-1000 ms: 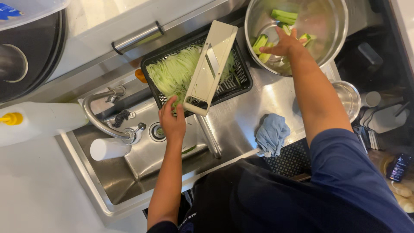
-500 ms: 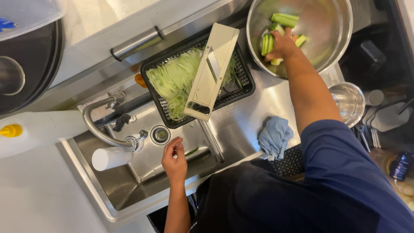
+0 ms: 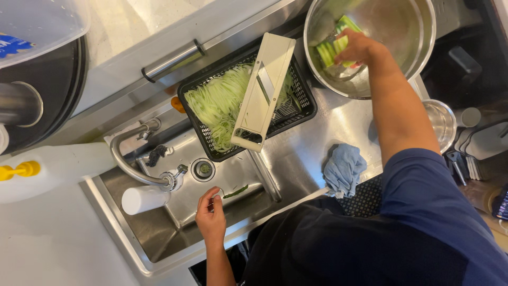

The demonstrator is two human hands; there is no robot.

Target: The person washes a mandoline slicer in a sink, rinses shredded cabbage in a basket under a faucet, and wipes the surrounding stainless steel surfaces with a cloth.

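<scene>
My right hand (image 3: 359, 47) reaches into a large steel bowl (image 3: 405, 29) at the top right and is closed on a bunch of pale green vegetable sticks (image 3: 330, 48). My left hand (image 3: 210, 216) is low in the steel sink (image 3: 159, 238), its fingers loosely curled, with the fingertips beside a thin green scrap (image 3: 236, 191) on the sink bottom. A white mandoline slicer (image 3: 263, 90) lies slanted across a black mesh basket (image 3: 302, 106) that holds shredded pale green vegetable (image 3: 214, 106). Neither hand touches the slicer.
A curved faucet (image 3: 129, 159) and a white cylinder (image 3: 144, 199) sit left of the drain (image 3: 203, 169). A blue cloth (image 3: 344, 168) lies on the sink's right ledge. A white bottle with a yellow cap (image 3: 58, 167), a dark pot (image 3: 37, 106) and a small steel cup (image 3: 443, 123) stand around.
My left hand left the slicer's lower end and dropped down into the sink. My right hand closed on the vegetable sticks in the bowl and gathered them.
</scene>
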